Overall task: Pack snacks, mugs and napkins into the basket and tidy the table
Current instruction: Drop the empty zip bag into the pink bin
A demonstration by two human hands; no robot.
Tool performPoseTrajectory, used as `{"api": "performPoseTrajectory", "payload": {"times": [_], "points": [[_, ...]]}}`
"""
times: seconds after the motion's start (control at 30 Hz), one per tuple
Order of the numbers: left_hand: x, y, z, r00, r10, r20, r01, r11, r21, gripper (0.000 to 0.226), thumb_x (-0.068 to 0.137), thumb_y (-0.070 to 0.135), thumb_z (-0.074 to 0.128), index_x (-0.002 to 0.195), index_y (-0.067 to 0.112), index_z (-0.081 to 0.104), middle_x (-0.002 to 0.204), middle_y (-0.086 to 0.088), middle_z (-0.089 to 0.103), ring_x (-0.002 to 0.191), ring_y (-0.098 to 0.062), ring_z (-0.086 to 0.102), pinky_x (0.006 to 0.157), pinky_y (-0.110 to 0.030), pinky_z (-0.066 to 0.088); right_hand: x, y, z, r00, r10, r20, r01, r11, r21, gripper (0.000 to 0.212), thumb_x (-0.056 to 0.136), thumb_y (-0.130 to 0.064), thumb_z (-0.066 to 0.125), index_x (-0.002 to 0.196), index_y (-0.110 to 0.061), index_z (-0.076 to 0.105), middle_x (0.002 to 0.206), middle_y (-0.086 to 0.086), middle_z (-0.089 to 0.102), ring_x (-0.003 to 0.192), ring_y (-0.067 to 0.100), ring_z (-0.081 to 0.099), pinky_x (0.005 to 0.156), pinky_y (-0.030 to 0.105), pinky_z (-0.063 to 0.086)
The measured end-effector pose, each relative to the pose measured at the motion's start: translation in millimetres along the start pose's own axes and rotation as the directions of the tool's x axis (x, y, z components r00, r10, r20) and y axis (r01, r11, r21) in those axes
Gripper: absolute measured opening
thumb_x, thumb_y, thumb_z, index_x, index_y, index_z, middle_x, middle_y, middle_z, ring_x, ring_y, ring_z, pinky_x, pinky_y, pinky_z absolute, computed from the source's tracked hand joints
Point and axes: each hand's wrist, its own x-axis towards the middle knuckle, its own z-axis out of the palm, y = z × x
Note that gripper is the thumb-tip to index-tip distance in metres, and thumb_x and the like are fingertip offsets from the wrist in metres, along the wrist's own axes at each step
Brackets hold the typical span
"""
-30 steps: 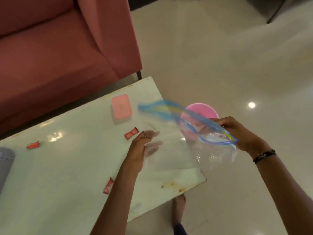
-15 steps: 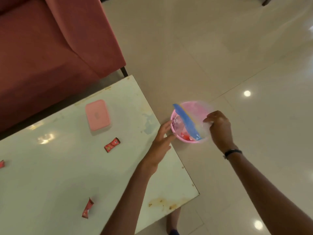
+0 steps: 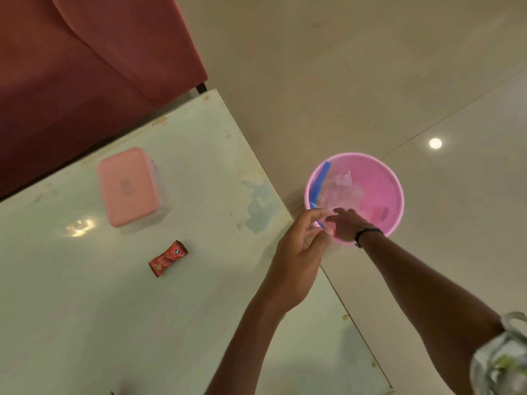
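Since half a second ago the clear zip bag [image 3: 335,189] has dropped from above the rim into the pink basket [image 3: 396,192], its blue seal strip leaning against the basket's wall on the table side. Both hands have followed it down. Left hand [image 3: 299,252] hovers at the basket's near rim with fingers loosely spread, gripping nothing. Right hand [image 3: 346,225] reaches over that same rim, fingers relaxed; whether they touch the bag cannot be told.

That basket stands on the glossy beige tiled floor [image 3: 356,81], just off the corner of the pale, stained table [image 3: 85,309]. On the table, away from the basket, lies a red snack packet [image 3: 168,258], and beyond it a pink lidded box [image 3: 128,186]. A red sofa [image 3: 85,67] runs along the table's far edge.
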Motion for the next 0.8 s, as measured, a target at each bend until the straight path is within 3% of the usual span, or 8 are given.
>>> {"api": "performPoseTrajectory", "payload": {"times": [0.07,0.17,0.27,0.4,0.5,0.6,0.73,0.8], "points": [[1,-5,-2,1.000,0.012,-0.013,-0.012,1.000,-0.013,0.023,0.095,0.020,0.048,0.112,0.035,0.055,0.116,0.023,0.061,0.111,0.005,0.055,0.094,-0.019,0.046,8,4,-2,0.999,0.002,0.050,-0.003,1.000,0.028,0.048,0.091,-0.031,0.043,0.138,-0.034,0.039,0.153,0.003,0.024,0.133,0.035,0.034,0.109,0.049,0.032],[-3,-8,-5,0.998,0.015,-0.058,-0.019,0.997,-0.068,0.022,0.096,0.015,0.048,0.107,0.031,0.058,0.098,0.031,0.064,0.103,0.005,0.059,0.092,-0.023,0.047,-3,2,-17,0.995,0.097,0.026,-0.098,0.993,0.061,0.063,0.083,-0.039,0.056,0.141,-0.033,0.031,0.155,0.001,0.020,0.129,0.039,0.041,0.105,0.057,0.035],[-16,-4,-12,0.990,-0.001,-0.140,-0.013,0.995,-0.104,0.021,0.096,0.015,0.047,0.105,0.029,0.059,0.111,0.014,0.065,0.103,-0.006,0.062,0.086,-0.026,0.050,-40,-14,-41,0.965,0.145,-0.221,-0.095,0.971,0.220,0.054,0.082,-0.031,0.063,0.132,-0.018,0.046,0.145,0.010,0.038,0.116,0.036,0.053,0.099,0.053,0.043],[-46,11,-29,0.961,-0.089,-0.261,0.032,0.976,-0.214,0.019,0.095,0.012,0.046,0.105,0.021,0.059,0.110,0.002,0.068,0.094,-0.011,0.065,0.083,-0.028,0.051,-130,-56,-74,0.734,0.224,-0.641,0.136,0.877,0.461,0.022,0.091,-0.016,0.053,0.107,-0.010,0.067,0.111,0.011,0.069,0.092,0.030,0.066,0.081,0.040,0.053],[-84,26,-48,0.942,-0.133,-0.308,0.049,0.963,-0.265,0.020,0.095,0.012,0.044,0.110,0.015,0.058,0.107,0.001,0.069,0.092,-0.012,0.065,0.085,-0.030,0.050,-200,-109,-93,0.612,0.231,-0.757,0.351,0.778,0.521,0.020,0.092,-0.013,0.052,0.096,-0.011,0.071,0.093,0.003,0.073,0.078,0.016,0.064,0.074,0.022,0.046],[-133,39,-78,0.920,-0.141,-0.366,0.024,0.951,-0.307,0.020,0.095,0.010,0.044,0.108,0.015,0.059,0.105,-0.001,0.071,0.090,-0.014,0.066,0.085,-0.032,0.051,-247,-168,-100,0.576,0.129,-0.807,0.496,0.730,0.470,0.015,0.091,-0.012,0.056,0.097,-0.012,0.069,0.090,-0.001,0.074,0.078,0.012,0.066,0.073,0.021,0.048],[-209,40,-134,0.860,-0.166,-0.483,-0.027,0.930,-0.366,0.018,0.096,0.012,0.044,0.103,0.013,0.060,0.102,-0.003,0.071,0.087,-0.016,0.067,0.083,-0.033,0.052,-290,-257,-98,0.598,-0.030,-0.801,0.611,0.664,0.431,0.014,0.089,-0.009,0.057,0.096,-0.016,0.068,0.090,-0.004,0.073,0.081,0.014,0.069,0.076,0.029,0.055],[-250,31,-167,0.818,-0.190,-0.543,-0.053,0.915,-0.399,0.020,0.096,0.013,0.043,0.105,0.011,0.061,0.101,-0.004,0.072,0.089,-0.016,0.068,0.083,-0.031,0.052,-309,-305,-90,0.606,-0.111,-0.787,0.646,0.646,0.407,0.014,0.089,-0.010,0.057,0.095,-0.018,0.068,0.090,-0.008,0.073,0.081,0.011,0.069,0.077,0.025,0.054]]}}
